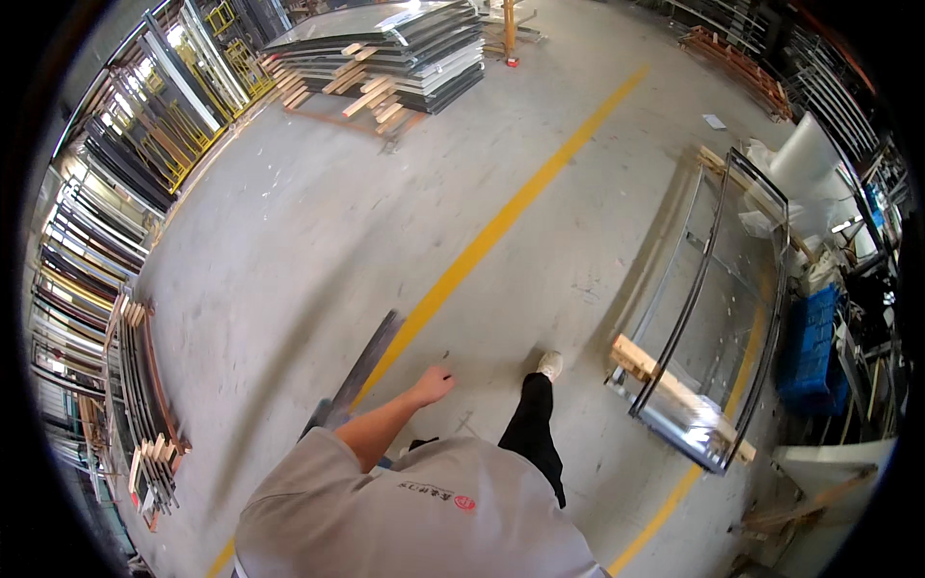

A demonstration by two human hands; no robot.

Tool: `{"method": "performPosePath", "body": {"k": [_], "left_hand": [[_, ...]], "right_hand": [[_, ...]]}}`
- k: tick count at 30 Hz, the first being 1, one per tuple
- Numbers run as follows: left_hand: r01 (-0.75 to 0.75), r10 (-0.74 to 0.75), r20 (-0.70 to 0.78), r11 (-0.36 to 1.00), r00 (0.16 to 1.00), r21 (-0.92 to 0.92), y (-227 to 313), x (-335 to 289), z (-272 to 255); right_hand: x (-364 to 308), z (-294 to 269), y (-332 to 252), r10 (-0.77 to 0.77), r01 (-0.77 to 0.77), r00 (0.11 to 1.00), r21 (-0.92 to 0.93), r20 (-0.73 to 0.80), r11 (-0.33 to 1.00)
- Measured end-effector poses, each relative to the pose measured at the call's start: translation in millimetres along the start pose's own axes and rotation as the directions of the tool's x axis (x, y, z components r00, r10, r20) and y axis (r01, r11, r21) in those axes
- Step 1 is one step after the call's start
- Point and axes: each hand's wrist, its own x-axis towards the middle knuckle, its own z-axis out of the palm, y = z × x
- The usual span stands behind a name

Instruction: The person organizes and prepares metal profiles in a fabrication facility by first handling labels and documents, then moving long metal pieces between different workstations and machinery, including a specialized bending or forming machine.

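My left hand [434, 384] swings forward in front of my grey shirt, its fingers curled into a loose fist. I make out no object in it. Beyond my left forearm, a long dark metal bar [371, 354] runs beside the yellow floor line. My arm and sleeve cover its near end, so I cannot tell what it rests on. My right hand is outside the picture. One foot in a pale shoe [550, 365] is stretched forward on the grey floor.
At right, a glazed dark metal frame [708, 260] rests on wooden battens [665, 380], near a blue crate [812, 347]. Flat panels [434, 58] are piled ahead with timber spacers. Racks of long profiles [82, 289] line the left; a yellow line [501, 222] crosses the floor.
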Motion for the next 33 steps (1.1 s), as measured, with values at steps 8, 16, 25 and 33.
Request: {"method": "performPosePath", "body": {"k": [8, 16, 25, 33], "left_hand": [[0.272, -0.331, 0.396, 0.942, 0.857, 0.198, 106, 157, -45], [0.498, -0.487, 0.12, 0.802, 0.865, -0.331, 190, 393, -46], [0.404, -0.376, 0.161, 0.764, 0.912, -0.504, 260, 760, -70], [0.096, -0.075, 0.195, 0.99, 0.978, -0.103, 528, 1151, -202]], "right_hand": [[281, -303, -134, 0.181, -0.163, 0.983, 0.547, 0.022, 0.821], [528, -634, -326, 0.097, 0.162, 0.896, 0.523, -0.434, 0.837], [657, -698, -477, 0.154, -0.274, 0.961, 0.736, 0.228, 0.619], [787, -866, -605, 0.184, -0.139, 0.983, 0.657, 0.0, 0.741]]}}
